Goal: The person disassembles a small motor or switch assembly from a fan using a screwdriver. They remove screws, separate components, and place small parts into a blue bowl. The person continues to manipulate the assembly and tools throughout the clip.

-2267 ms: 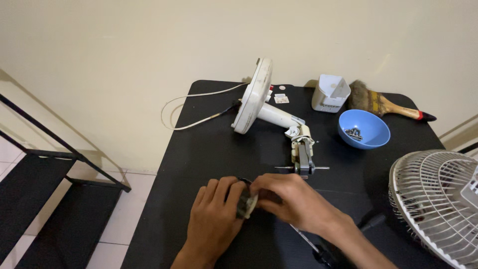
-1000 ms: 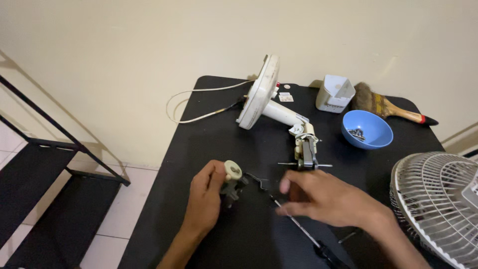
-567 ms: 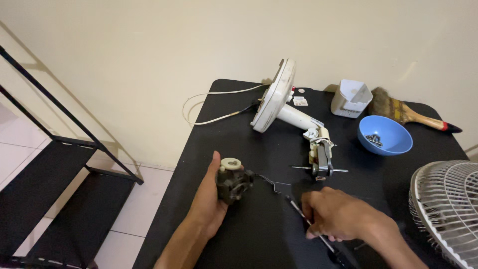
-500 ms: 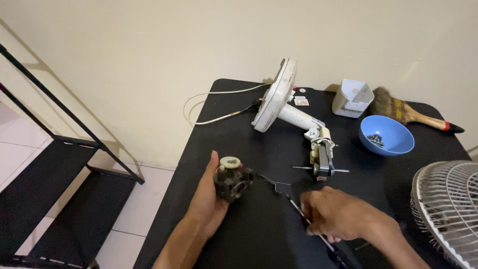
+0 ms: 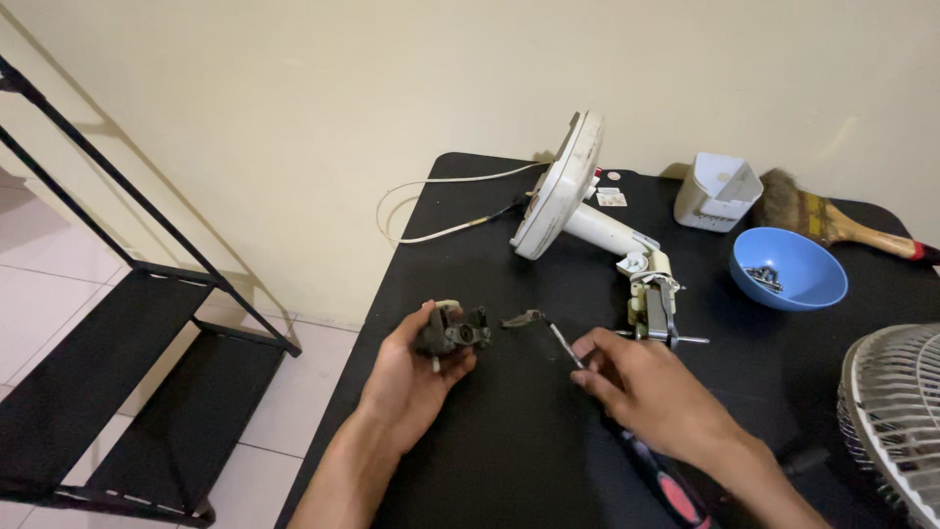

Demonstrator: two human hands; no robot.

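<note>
My left hand (image 5: 409, 377) holds a small dark motor part (image 5: 451, 330) with a cream cap, just above the black table (image 5: 509, 460). My right hand (image 5: 646, 392) grips the thin metal shaft of a screwdriver (image 5: 553, 336); its red and black handle (image 5: 671, 490) lies under my wrist. The screwdriver's tip sits a short way right of the motor part, not touching it. Beyond my right hand lies a white fan stand (image 5: 587, 211) on its side, with its open neck mechanism (image 5: 654, 304).
A blue bowl (image 5: 788, 269) with small screws, a white plastic cover (image 5: 718, 191) and a brush (image 5: 832, 220) sit at the back right. A fan grille (image 5: 896, 421) lies at the right edge. A white cord (image 5: 441, 211) hangs off the table. Black shelving (image 5: 117, 372) stands left.
My hands parted from the motor part held together; the left kept it and tilted it. The right took up the screwdriver and slid along it toward the tip.
</note>
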